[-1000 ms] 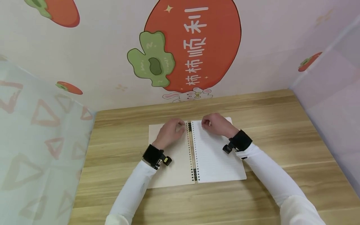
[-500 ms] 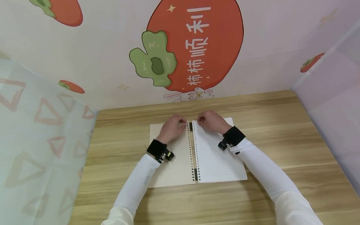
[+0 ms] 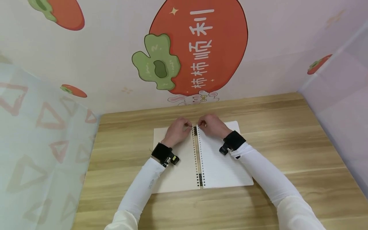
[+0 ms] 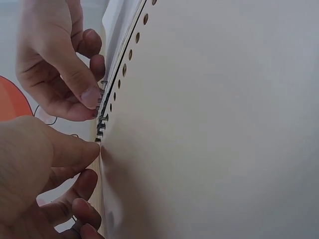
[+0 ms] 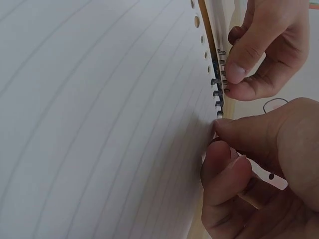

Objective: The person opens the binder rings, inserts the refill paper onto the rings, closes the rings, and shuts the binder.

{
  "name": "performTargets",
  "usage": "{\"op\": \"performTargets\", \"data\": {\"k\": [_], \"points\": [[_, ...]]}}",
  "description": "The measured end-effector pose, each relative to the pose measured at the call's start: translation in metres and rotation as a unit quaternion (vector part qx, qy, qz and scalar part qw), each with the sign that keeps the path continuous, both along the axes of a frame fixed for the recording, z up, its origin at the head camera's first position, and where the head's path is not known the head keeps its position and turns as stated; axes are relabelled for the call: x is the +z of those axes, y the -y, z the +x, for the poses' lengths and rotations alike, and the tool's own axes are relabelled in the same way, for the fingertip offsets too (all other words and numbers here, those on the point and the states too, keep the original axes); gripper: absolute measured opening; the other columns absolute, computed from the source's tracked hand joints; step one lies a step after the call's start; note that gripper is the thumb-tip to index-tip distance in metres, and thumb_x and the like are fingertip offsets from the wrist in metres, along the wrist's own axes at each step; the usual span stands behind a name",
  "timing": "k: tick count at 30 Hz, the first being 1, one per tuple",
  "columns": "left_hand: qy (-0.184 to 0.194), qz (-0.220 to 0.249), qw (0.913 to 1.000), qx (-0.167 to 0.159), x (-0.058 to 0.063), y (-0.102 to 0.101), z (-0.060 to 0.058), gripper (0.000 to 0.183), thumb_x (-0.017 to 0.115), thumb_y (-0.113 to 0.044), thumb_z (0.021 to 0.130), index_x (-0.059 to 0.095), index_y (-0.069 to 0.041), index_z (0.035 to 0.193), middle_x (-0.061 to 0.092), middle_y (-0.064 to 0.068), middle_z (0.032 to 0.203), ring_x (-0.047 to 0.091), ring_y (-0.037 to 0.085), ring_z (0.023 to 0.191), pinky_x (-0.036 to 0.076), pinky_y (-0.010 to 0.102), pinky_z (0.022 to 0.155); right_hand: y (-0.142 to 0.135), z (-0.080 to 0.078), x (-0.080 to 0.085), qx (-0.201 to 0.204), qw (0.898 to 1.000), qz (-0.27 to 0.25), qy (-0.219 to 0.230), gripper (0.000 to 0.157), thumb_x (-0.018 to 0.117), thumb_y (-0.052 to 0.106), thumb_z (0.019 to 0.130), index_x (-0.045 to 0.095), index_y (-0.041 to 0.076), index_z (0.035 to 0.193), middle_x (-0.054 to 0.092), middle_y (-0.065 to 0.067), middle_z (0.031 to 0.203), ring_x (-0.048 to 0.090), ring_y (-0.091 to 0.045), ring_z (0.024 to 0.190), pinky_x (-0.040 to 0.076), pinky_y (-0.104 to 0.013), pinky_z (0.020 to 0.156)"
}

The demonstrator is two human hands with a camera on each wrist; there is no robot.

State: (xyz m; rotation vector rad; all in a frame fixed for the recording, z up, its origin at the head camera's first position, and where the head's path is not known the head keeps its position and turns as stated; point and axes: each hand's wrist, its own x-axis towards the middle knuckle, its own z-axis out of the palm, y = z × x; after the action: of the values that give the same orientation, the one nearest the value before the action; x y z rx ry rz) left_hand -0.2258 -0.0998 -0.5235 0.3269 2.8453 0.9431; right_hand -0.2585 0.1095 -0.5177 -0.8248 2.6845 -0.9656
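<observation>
A ring-bound notebook (image 3: 184,166) lies spread flat, a plain cream side on the left and white lined sheets (image 3: 224,166) on the right. Two short dark ring clips (image 3: 200,179) join the halves at top and bottom. My left hand (image 3: 176,131) pinches the cream side's top inner edge beside the upper clip, its thumb showing in the left wrist view. Across the clip, my right hand (image 3: 214,126) pinches the lined side's top inner edge with thumb and fingers. Both wrist views show dark rings (image 5: 218,94) through the punched holes between the hands.
The notebook rests on a wood-grain table (image 3: 120,153). A printed wall (image 3: 109,70) with a large red persimmon picture rises at the table's back edge, and side panels (image 3: 339,105) border it left and right.
My right hand has slid left along the lined side's top edge to the upper ring clip. The left hand has shifted slightly right. The notebook lies nearly as before.
</observation>
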Motion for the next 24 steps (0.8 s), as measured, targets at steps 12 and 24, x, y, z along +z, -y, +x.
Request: {"op": "performTargets", "data": {"k": [12, 24], "points": [[0.008, 0.005, 1.0000, 0.003, -0.0034, -0.0003, -0.0010, 0.011, 0.068, -0.017, 0.097, 0.077, -0.014, 0.103, 0.067, 0.002, 0.115, 0.061, 0.020, 0.112, 0.050, 0.039, 0.095, 0.0052, 0.0017, -0.0040, -0.012, 1.000, 0.012, 0.004, 0.013, 0.066, 0.006, 0.094, 0.078, 0.005, 0.099, 0.072, -0.005, 0.092, 0.061, -0.019, 0.081, 0.053, -0.033, 0.075], [0.010, 0.023, 0.9996, 0.009, -0.0017, -0.0011, -0.0024, 0.008, 0.069, -0.016, 0.097, 0.076, -0.013, 0.100, 0.069, 0.003, 0.113, 0.064, 0.021, 0.110, 0.052, 0.040, 0.091, 0.0072, 0.0014, -0.0026, -0.019, 1.000, 0.015, 0.009, 0.012, 0.065, 0.007, 0.096, 0.076, 0.007, 0.097, 0.069, -0.005, 0.091, 0.059, -0.020, 0.083, 0.051, -0.033, 0.077]]}}
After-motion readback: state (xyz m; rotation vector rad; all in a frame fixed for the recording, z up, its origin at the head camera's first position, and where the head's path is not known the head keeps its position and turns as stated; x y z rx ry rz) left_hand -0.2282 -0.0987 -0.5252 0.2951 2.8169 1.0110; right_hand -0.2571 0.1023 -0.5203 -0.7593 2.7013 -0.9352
